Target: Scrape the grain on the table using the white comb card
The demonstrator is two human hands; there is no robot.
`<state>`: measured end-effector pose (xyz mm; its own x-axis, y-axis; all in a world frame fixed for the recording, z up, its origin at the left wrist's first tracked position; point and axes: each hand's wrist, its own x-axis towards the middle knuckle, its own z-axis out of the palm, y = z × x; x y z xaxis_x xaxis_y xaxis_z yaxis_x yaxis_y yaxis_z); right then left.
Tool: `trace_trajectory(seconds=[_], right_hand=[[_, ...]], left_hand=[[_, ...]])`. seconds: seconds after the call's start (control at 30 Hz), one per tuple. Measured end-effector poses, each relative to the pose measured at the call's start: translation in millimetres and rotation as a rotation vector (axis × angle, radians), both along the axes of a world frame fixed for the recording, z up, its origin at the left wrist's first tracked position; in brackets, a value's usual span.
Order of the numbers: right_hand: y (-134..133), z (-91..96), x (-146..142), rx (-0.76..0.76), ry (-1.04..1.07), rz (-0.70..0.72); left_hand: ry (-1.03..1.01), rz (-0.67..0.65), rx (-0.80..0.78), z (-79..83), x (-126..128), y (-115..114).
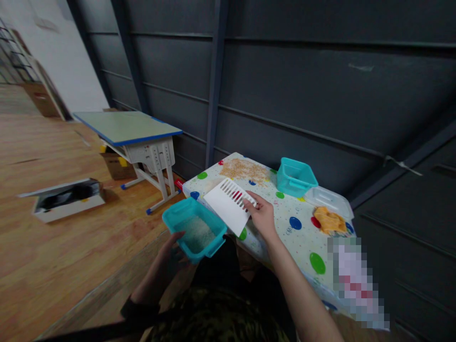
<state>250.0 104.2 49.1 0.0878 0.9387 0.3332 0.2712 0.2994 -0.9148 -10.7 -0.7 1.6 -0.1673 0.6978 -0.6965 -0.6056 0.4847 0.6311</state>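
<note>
My left hand (170, 259) grips the near left side of a teal plastic container (170, 217), its thumb over the rim. White grains that look like rice (198, 232) lie inside it. The container is held off the table's near left edge. In my right hand (262, 214) is a white slotted plastic board (225, 205), pinched at its slotted end between thumb and fingers. The board tilts down, with its plain side close to the container's right rim. Beyond it, a spread of yellowish grains (244, 170) covers the far left of the table.
The table wears a white cloth with coloured dots (285, 223). On it are a second teal container (295, 178), a clear lid (331, 202), an orange cloth (329, 221) and a pixelated packet (356, 285). A desk (128, 127) and an open white box (69, 204) stand at left; a dark wall (302, 95) rises behind.
</note>
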Motion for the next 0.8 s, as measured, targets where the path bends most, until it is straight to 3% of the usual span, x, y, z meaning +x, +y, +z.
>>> trace_trajectory(seconds=[0.23,0.33,0.47,0.6,0.7,0.8], right_hand=[[19,0.7,48,0.085,0.052,-0.25],[15,3.2,37,0.07,0.068,-0.196],[8,10.6,-2,0.081,-0.033,-0.064],[6,9.4,-29,0.099,-0.101,-0.034],[5,3.8,-28,0.035,-0.067,0.028],[11,3.3,-9,0.007,-0.019,0.008]], left_hand=[[0.037,-0.009,-0.002,-5.1,-2,2],[0.024,-0.012,-0.017,-7.2,-2,4],[0.028,0.009,-0.011,-6.0,-2,5],[0.033,0.013,-0.003,-2.0,-2,1],[0.033,0.005,0.026,-0.7,-2,-1],[0.04,0.008,0.03,-1.0,-1,-2]])
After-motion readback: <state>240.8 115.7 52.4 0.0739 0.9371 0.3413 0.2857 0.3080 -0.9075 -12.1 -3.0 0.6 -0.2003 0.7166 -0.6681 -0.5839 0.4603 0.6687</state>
